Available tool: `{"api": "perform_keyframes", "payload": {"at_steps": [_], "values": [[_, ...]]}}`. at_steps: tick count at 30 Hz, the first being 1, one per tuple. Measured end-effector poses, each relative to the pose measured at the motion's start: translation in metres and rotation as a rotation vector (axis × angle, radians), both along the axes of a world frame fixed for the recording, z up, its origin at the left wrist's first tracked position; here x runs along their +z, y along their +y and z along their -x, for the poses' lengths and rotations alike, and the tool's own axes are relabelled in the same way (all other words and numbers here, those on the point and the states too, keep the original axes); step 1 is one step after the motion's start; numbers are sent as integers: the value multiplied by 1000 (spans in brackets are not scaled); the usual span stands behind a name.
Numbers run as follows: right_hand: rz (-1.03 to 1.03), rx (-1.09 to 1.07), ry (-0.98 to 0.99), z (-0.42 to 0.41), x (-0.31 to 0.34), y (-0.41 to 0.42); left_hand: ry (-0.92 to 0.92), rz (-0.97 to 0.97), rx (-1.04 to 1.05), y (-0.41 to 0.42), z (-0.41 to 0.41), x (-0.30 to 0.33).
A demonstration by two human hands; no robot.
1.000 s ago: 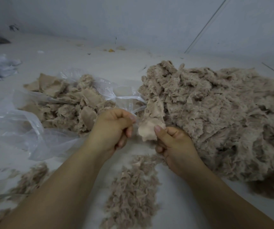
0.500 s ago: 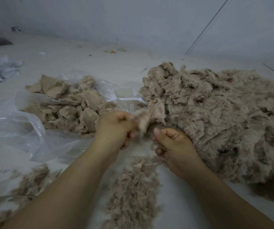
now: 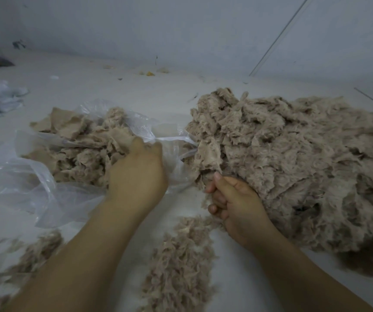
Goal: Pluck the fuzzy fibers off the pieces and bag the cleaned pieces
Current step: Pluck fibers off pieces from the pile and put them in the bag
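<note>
**Fibre plucking, mid-task: bag partly filled, large pile unprocessed**

The left hand (image 3: 137,176) reaches over the mouth of the clear plastic bag (image 3: 34,183), its back toward the camera; whether its fingers are apart or clamped on a piece cannot be told, since they are turned away and blurred. The right hand (image 3: 233,199) rests at the near edge of the uncleaned pile (image 3: 293,158), fingers curled together around a wisp of fuzz.

Progress, as judged from the layout: the bag holds a modest heap of cleaned pieces (image 3: 82,140), while the uncleaned pile on the right is much larger, so most of the work appears to remain. Plucked fibers (image 3: 178,262) lie in a loose strip on the surface (image 3: 113,86) between the forearms; a further scatter lies at the lower left (image 3: 34,251).

Materials: the cleaned pieces look flat, smooth and leathery, with ragged outlines and a pale tan colour. The uncleaned pile is shaggy and matted, darker at its near right corner. The bag is thin, crinkled and translucent. The plucked fibers are feathery and light.
</note>
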State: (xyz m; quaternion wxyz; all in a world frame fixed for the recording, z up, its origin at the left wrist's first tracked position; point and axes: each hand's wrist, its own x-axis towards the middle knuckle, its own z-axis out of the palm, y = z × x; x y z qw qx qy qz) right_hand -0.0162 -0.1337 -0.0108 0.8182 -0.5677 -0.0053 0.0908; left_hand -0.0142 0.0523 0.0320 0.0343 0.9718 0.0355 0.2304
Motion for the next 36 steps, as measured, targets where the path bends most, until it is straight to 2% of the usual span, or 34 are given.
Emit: {"api": "perform_keyframes", "payload": {"at_steps": [2,4,6,9,14,20,24,26,28,30,31,33,36], "values": [[-23,8,15,0,1,0,-90,155,-192,-16,4,5],[-44,8,33,-1,2,0,-49,263,-319,-34,5,7],[-54,0,40,-1,3,1,-3,250,-335,-48,1,5],[-69,-4,50,-1,3,1,-49,197,-322,-58,-9,7],[-61,-42,80,-1,2,0,-114,228,-516,-56,-13,17],[-43,2,26,0,4,0,-21,-116,-747,-44,22,5],[-20,43,1,-1,1,-1,-59,-138,-826,-42,28,-6],[-31,37,-9,-1,0,-1,-67,65,-783,-40,26,-10],[-37,35,-21,-2,-1,-1,-85,407,-648,-38,21,-11],[-8,35,-26,-2,0,0,-23,720,-462,-39,12,-9],[12,33,-22,-2,0,0,33,806,-390,-40,6,-8],[31,20,-8,-3,-2,0,115,826,-332,-44,-5,-6],[39,23,-5,-4,-5,-1,235,936,-378,-53,-20,-1]]}}
